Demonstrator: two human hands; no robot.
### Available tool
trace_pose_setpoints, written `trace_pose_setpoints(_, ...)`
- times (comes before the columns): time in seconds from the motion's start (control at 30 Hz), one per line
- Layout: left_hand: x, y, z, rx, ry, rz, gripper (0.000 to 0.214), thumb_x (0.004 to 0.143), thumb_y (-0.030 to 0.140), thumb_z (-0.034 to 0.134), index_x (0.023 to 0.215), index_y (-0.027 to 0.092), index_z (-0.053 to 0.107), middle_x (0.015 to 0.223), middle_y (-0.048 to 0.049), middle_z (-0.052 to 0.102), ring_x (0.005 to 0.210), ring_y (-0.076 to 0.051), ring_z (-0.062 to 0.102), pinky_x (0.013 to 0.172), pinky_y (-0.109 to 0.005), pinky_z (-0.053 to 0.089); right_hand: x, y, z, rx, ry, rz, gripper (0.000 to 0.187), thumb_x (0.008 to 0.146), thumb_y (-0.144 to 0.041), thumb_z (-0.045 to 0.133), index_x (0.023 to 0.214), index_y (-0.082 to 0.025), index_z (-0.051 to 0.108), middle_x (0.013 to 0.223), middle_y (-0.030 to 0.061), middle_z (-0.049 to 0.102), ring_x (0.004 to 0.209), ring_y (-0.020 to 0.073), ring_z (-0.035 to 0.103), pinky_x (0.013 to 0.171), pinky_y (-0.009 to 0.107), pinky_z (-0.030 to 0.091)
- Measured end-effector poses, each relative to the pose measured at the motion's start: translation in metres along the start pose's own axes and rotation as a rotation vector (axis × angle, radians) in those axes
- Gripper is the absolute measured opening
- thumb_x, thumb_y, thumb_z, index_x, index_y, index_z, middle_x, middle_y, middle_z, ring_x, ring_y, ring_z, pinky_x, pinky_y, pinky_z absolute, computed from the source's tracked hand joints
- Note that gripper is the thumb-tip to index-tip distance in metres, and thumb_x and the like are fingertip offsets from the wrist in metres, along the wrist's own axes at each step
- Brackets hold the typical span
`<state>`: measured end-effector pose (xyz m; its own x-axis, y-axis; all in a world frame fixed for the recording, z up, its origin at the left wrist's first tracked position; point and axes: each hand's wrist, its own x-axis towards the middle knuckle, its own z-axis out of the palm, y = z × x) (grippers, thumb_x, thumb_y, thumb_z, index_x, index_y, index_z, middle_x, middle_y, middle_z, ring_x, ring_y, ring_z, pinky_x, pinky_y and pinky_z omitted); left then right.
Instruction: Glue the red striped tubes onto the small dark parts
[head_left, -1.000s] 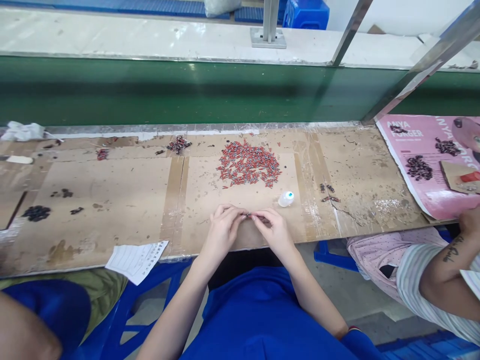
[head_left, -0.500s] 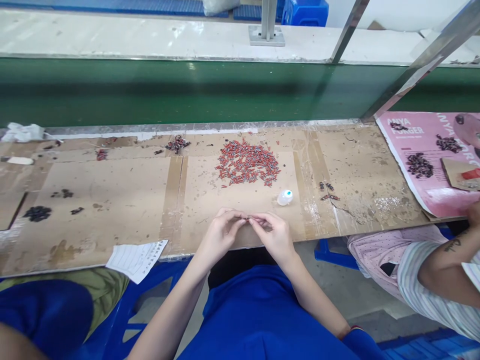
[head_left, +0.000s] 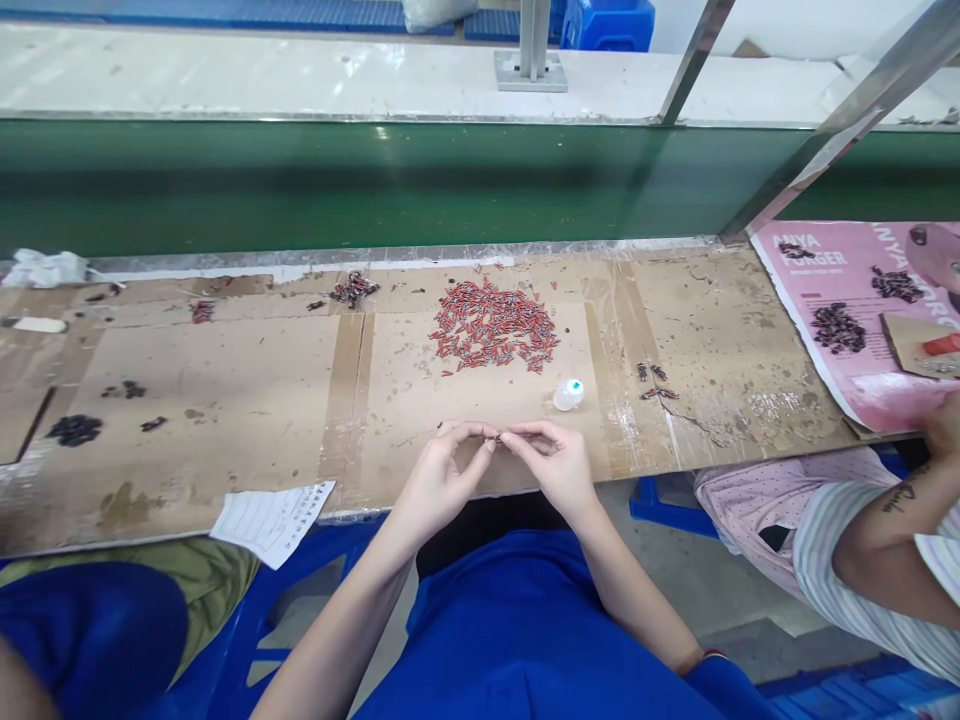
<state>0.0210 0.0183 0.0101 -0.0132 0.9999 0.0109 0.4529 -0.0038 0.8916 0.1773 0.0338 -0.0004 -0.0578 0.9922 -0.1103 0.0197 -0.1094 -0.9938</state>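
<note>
Close to the bench's near edge, my left hand (head_left: 450,468) and my right hand (head_left: 551,462) meet fingertip to fingertip. Each is closed in a pinch on a tiny dark reddish part (head_left: 496,438), mostly covered by the fingers. Its exact kind is too small to make out. Beyond them spreads a loose pile of small red parts with silvery-black ends (head_left: 495,325). A small translucent bottle with a blue-dotted tip (head_left: 569,395) is on the cardboard just past my right hand.
Cardboard sheets (head_left: 225,380) cover the bench. Small dark parts lie in heaps at left (head_left: 75,430) and on a pink sheet (head_left: 810,300) at right. A paper slip (head_left: 274,520) overhangs the near edge. People sit on both sides; one person's tattooed forearm (head_left: 900,500) is at right.
My hands stay together at nearly the same spot, with the fingers shifting slightly around the tiny part. The pile and bottle have not moved on the bench.
</note>
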Motion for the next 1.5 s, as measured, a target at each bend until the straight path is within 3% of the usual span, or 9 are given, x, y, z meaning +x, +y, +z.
trace_pose_setpoints(0.23, 0.0, 0.006, 0.002, -0.157, -0.048, -0.082, 0.019, 0.081, 0.034, 0.059, 0.086, 0.018, 0.068, 0.088, -0.0069, 0.073, 0.089, -0.021, 0.067, 0.085, -0.034, 0.052, 0.003, -0.001, -0.004, 0.239, -0.077, 0.142, 0.022, 0.062, -0.038, 0.083, 0.074, -0.021, 0.076, 0.075, 0.0044, 0.078, 0.073, 0.0236, 0.076, 0.076, 0.037, 0.062)
trace_pose_setpoints(0.53, 0.001, 0.012, 0.008, -0.335, -0.069, -0.188, 0.021, 0.075, 0.036, 0.063, 0.081, 0.017, 0.067, 0.084, -0.0075, 0.074, 0.084, -0.021, 0.07, 0.085, -0.034, 0.054, 0.0, 0.002, -0.003, 0.262, -0.041, 0.13, 0.024, 0.063, -0.039, 0.083, 0.076, -0.02, 0.077, 0.079, 0.0058, 0.078, 0.075, 0.0238, 0.075, 0.079, 0.038, 0.061)
trace_pose_setpoints(0.77, 0.0, 0.011, 0.015, -0.2, 0.01, -0.121, 0.019, 0.078, 0.034, 0.062, 0.084, 0.018, 0.07, 0.088, -0.0075, 0.074, 0.089, -0.021, 0.068, 0.087, -0.036, 0.053, -0.001, -0.002, -0.013, 0.171, -0.05, 0.129, 0.024, 0.066, -0.039, 0.08, 0.08, -0.02, 0.077, 0.082, 0.0063, 0.078, 0.076, 0.0226, 0.074, 0.077, 0.036, 0.061)
trace_pose_setpoints(1.07, -0.002, 0.014, 0.015, -0.173, 0.034, -0.065, 0.019, 0.08, 0.037, 0.065, 0.084, 0.019, 0.069, 0.085, -0.0058, 0.073, 0.081, -0.019, 0.07, 0.079, -0.031, 0.055, 0.003, -0.001, -0.02, 0.302, -0.043, 0.24, 0.025, 0.057, -0.034, 0.086, 0.076, -0.021, 0.076, 0.076, 0.0023, 0.077, 0.073, 0.0176, 0.072, 0.079, 0.034, 0.059)
trace_pose_setpoints(1.27, -0.002, 0.014, 0.015, -0.022, 0.03, 0.014, 0.016, 0.083, 0.036, 0.065, 0.083, 0.021, 0.068, 0.086, -0.0055, 0.075, 0.087, -0.022, 0.07, 0.09, -0.04, 0.051, 0.003, -0.004, -0.017, 0.298, -0.027, 0.251, 0.028, 0.055, -0.033, 0.086, 0.078, -0.02, 0.075, 0.074, 0.0029, 0.076, 0.071, 0.0167, 0.071, 0.078, 0.033, 0.059)
trace_pose_setpoints(1.37, 0.001, 0.01, 0.008, 0.035, -0.018, 0.048, 0.014, 0.085, 0.033, 0.064, 0.089, 0.021, 0.067, 0.091, -0.0059, 0.076, 0.091, -0.023, 0.07, 0.093, -0.042, 0.049, 0.002, -0.003, -0.025, 0.213, 0.043, 0.205, 0.029, 0.055, -0.033, 0.085, 0.078, -0.019, 0.075, 0.072, 0.0041, 0.076, 0.07, 0.0182, 0.071, 0.075, 0.033, 0.06)
trace_pose_setpoints(1.5, 0.01, -0.01, -0.025, 0.232, 0.058, 0.098, 0.018, 0.089, 0.028, 0.055, 0.1, 0.021, 0.067, 0.106, -0.0077, 0.073, 0.105, -0.025, 0.065, 0.097, -0.045, 0.047, 0.01, 0.003, -0.063, 0.049, 0.303, 0.085, 0.029, 0.058, -0.034, 0.082, 0.081, -0.019, 0.072, 0.078, 0.0063, 0.075, 0.075, 0.0203, 0.07, 0.079, 0.038, 0.059)
